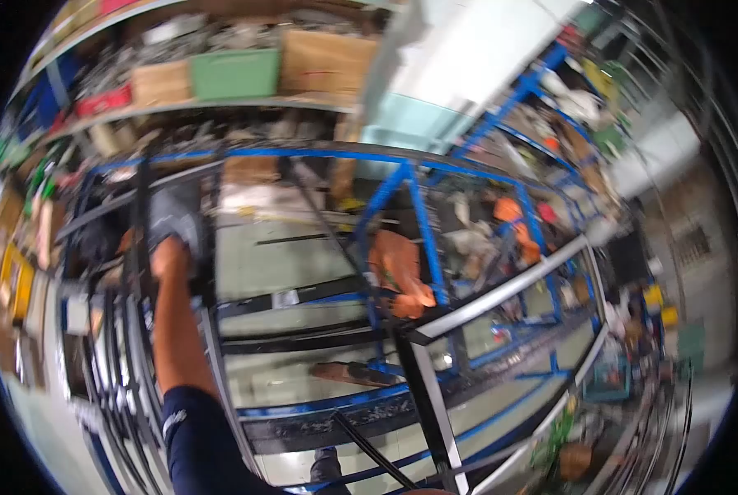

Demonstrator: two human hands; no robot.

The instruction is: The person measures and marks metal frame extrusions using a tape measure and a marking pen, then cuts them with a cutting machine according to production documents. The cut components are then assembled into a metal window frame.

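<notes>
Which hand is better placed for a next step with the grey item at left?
Probably the left hand: it is right at the grey item, though blur hides any grip; the right hand isn't clearly in view.

Dark bars [249,304] lie across the blue frame [426,235], and the shelf [220,104] behind carries a green bin [235,75]

Shows bright blue on the stand [423,239], pale flecks over near-black on its lower beam [328,430]. Pairs silver-white with black on the metal frame [501,285]. Runs navy with small white print on the sleeve [194,433], dark grey with pale marks on the piece [175,213] at the left hand [169,254]. Shows orange on the cloth [395,262], green on the bin [235,76], tan on the boxes [328,66], red on the tray [105,101], yellow on the crate [17,280]. Goes from white to pale aqua on the wall [468,49].
</notes>
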